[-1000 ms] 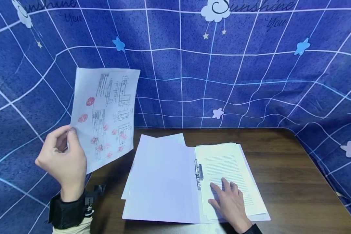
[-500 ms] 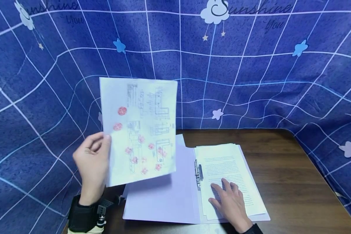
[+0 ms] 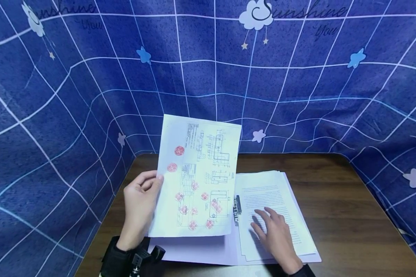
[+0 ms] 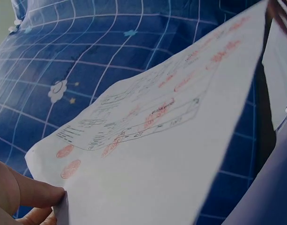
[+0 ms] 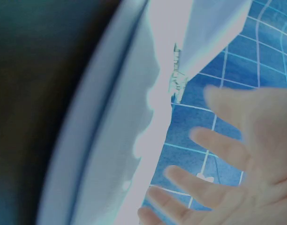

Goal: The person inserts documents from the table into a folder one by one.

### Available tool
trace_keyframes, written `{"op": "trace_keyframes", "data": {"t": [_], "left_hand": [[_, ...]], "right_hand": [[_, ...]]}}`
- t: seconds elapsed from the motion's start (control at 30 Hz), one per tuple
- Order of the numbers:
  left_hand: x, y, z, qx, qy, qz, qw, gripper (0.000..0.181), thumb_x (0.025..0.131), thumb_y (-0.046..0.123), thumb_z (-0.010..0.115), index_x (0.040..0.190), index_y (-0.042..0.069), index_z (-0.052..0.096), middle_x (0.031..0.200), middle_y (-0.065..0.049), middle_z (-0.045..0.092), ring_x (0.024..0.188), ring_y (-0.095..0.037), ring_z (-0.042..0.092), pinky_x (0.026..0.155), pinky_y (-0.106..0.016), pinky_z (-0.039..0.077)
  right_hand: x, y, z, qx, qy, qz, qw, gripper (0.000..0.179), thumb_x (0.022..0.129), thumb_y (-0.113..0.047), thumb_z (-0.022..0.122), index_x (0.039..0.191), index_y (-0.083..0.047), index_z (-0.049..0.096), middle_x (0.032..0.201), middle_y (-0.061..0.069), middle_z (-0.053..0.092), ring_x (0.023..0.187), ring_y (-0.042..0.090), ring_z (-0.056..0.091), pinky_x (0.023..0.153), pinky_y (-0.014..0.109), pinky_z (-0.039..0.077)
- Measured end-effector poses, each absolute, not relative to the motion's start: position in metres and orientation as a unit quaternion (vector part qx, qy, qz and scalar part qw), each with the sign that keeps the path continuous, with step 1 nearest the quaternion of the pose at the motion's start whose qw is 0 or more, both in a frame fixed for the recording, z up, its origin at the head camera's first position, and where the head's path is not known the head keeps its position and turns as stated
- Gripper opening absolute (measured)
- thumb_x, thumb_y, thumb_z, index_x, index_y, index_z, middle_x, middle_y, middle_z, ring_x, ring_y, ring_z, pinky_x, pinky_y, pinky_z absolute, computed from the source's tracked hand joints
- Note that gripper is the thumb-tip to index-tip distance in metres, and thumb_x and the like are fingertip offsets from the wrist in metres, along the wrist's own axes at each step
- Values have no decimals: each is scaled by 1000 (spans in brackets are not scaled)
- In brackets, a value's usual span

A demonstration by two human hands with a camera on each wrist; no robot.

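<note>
In the head view my left hand (image 3: 142, 206) pinches the left edge of a white sheet (image 3: 173, 215) between thumb and fingers. The sheet bears technical drawings and several red stamp marks, and it is raised over the left cover of an open lilac folder (image 3: 194, 250). The left wrist view shows the thumb (image 4: 40, 193) on the sheet's edge. My right hand (image 3: 275, 236) is spread, its fingers loosely extended, above a stack of printed pages (image 3: 260, 192) in the folder's right side. A gap shows between this hand and the pages in the right wrist view.
A metal clip (image 3: 237, 209) sits at the folder's spine, partly behind the sheet's right edge. The folder lies on a brown wooden table (image 3: 350, 215). Blue grid-patterned cloth (image 3: 298, 84) hangs behind and along both sides.
My left hand has carried the stamped sheet rightward and down, from the left side to over the folder's left cover. My right hand has lifted slightly off the pages.
</note>
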State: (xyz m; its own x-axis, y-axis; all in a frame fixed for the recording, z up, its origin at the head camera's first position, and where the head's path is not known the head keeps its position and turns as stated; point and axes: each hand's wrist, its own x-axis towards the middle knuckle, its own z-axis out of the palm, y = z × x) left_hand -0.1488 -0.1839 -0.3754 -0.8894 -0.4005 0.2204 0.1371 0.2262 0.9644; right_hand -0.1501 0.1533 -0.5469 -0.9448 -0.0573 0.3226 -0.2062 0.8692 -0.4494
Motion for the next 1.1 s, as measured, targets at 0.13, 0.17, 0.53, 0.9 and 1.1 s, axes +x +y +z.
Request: {"op": "trace_keyframes", "data": {"t": [0.13,0.17,0.53,0.9,1.1], "left_hand": [[-149,-176,-382,95,-756,-617,198,23,101,21,67,119,6,71,104,-14,77,77,-20,73,63,-29,60],[-149,-175,-384,96,-756,-618,195,23,101,21,67,119,6,71,104,-14,77,78,-20,73,64,-29,60],[-150,-161,-402,106,-745,-641,153,21,101,14,66,120,5,70,108,-16,76,86,-21,76,72,-30,61],[-151,-148,-413,117,-746,-644,125,22,101,14,66,121,6,70,109,-15,76,88,-25,76,71,-31,61],[-152,-142,-417,111,-740,-652,120,20,101,13,67,119,5,71,106,-15,77,86,-26,76,68,-32,61]], "right_hand": [[-159,153,-536,71,-917,344,187,38,94,-21,77,127,-3,70,127,24,67,115,44,64,95,58,51],[-160,152,-533,71,-906,373,190,36,95,-19,75,127,-3,69,126,22,68,113,42,67,93,56,53],[-160,141,-507,65,-709,702,-29,37,105,-25,61,134,-2,64,113,18,74,92,26,76,78,39,62],[-156,138,-503,48,-707,705,-33,23,102,-15,66,118,2,70,96,12,78,78,23,74,71,36,61],[-156,139,-503,32,-710,703,-13,18,99,-15,70,110,-1,72,90,11,78,76,22,73,67,36,61]]}}
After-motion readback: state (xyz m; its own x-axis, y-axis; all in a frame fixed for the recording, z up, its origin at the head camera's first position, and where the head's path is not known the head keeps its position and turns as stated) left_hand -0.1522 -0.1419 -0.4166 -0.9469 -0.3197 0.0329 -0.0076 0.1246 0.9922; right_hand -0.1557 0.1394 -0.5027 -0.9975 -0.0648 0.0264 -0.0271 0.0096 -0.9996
